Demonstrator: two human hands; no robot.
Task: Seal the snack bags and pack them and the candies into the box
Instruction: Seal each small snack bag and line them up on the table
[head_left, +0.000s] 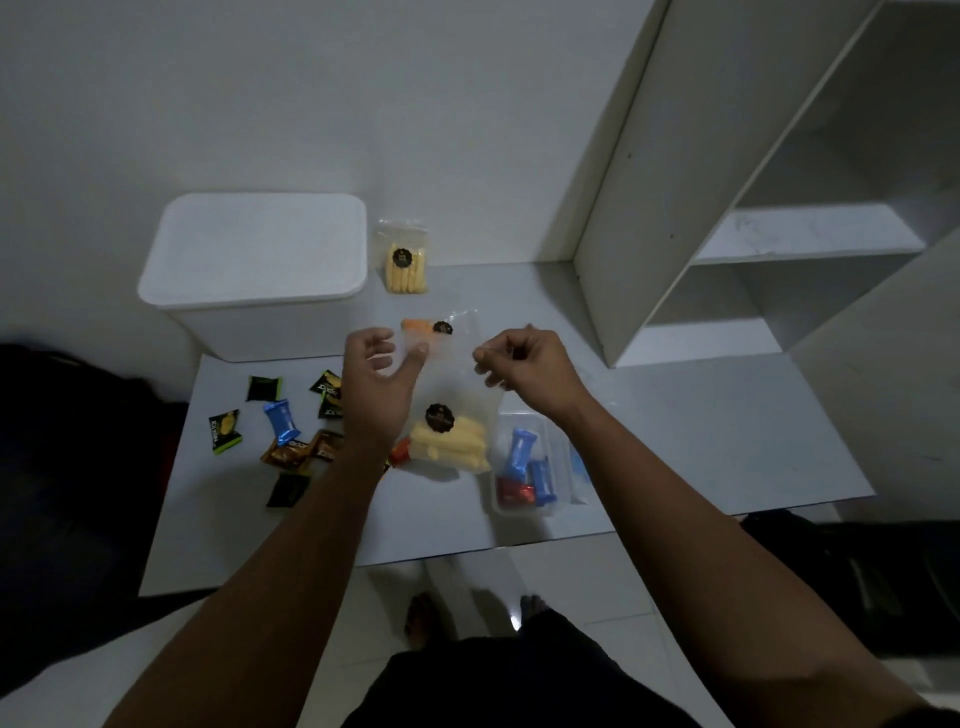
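The snack bag is held up between the two hands, just above the middle of the worktop. Its long axis runs away from the person: the open mouth points toward the far wall, and the yellow sticks and dark round label sit at the near, lower end. The mouth's top strip therefore runs left to right, from one hand to the other, and sealing is judged to depend on that line.

The right hand is closed in a pinch on the right corner of the mouth. The left hand is half open, thumb and fingers curled at the left corner; whether the plastic is actually gripped there cannot be told, since the film is clear and the light dim.

Just beyond the mouth a second bag with orange sticks lies flat, and a third bag stands farther back beside the white lidded box. Wrapped candies are scattered to the left of the held bag; a clear tray with more candies sits near its right.
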